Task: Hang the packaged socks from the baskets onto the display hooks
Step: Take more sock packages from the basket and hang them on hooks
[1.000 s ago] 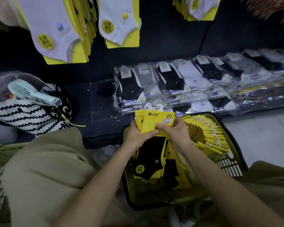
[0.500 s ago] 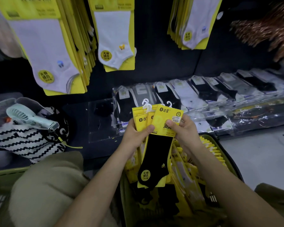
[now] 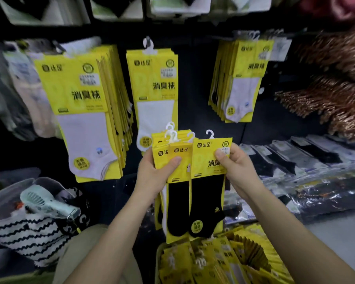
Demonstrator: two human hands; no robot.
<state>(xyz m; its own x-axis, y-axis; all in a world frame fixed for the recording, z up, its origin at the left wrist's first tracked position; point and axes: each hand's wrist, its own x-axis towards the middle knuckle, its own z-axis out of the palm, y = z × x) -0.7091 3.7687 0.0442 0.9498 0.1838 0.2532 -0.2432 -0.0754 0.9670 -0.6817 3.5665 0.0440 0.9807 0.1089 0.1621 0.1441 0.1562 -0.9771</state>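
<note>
Dark display wall ahead, rows of yellow sock packs hanging on it. The right hand (image 3: 239, 169) pinches a single pack (image 3: 210, 181) of black socks near its top corner, thumb on the front. The left hand (image 3: 153, 177) grips the rest of the stack (image 3: 169, 158), thumb pressed across the cards.

And there's the change. A second ago both hands held one bundle low over the basket (image 3: 158, 261). Now it's up at the wall, and one pack is peeled off just to the right, its white hanger (image 3: 209, 133) standing free. That looks like the pick for hanging.

Likeliest target, I'd say, is the centre hook (image 3: 147, 43) above, already carrying white-sock packs (image 3: 154, 89). Many more packs wait in the basket below.
</note>
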